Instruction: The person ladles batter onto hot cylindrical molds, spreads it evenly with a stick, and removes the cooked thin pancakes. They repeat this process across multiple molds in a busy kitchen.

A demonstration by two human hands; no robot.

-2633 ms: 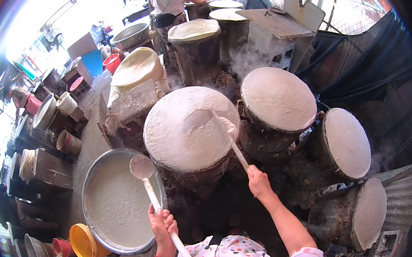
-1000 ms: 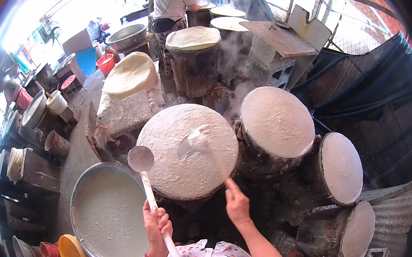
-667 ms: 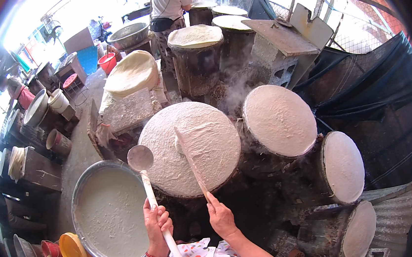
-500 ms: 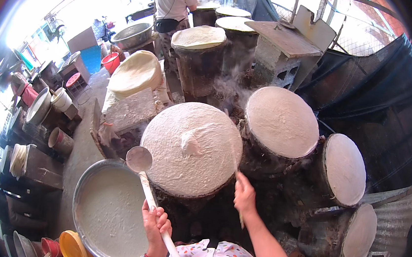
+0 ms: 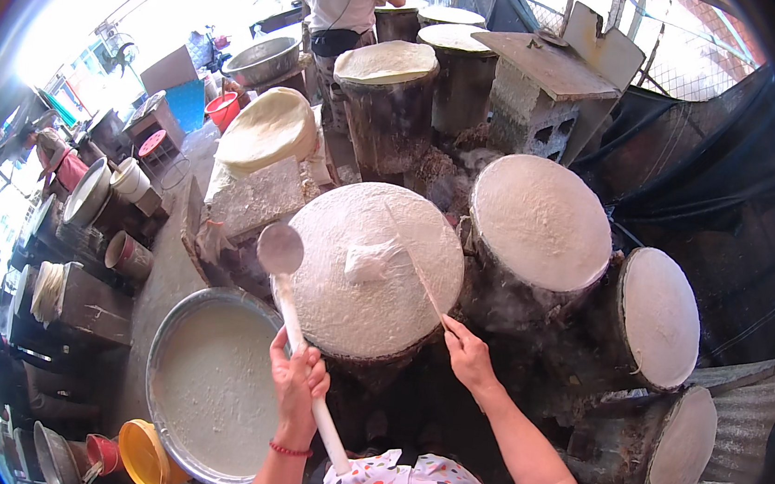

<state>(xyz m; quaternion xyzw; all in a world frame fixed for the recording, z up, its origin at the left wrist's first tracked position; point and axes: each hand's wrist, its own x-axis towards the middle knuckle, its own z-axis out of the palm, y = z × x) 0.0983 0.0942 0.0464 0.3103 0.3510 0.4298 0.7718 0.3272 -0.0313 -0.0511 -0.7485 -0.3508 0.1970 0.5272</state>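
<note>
Swept the thin wooden spatula [image 5: 419, 275] rightward across the batter-coated drum top [image 5: 329, 316] since moments earlier, as seen from the head. Held its near end in the right hand [image 5: 470, 354], with fingers curled around it. Gripped a white-handled ladle [image 5: 287, 303] in the closed left hand [image 5: 300, 378], near the drum top's left edge. Stood facing a folded batter lump [image 5: 367, 261] near its middle, beside a grey basin [image 5: 156, 360] at left.

The central drum [image 5: 382, 375] is topped with a pale batter sheet [image 5: 333, 279], on which a white lump [image 5: 368, 262] is borne
</note>
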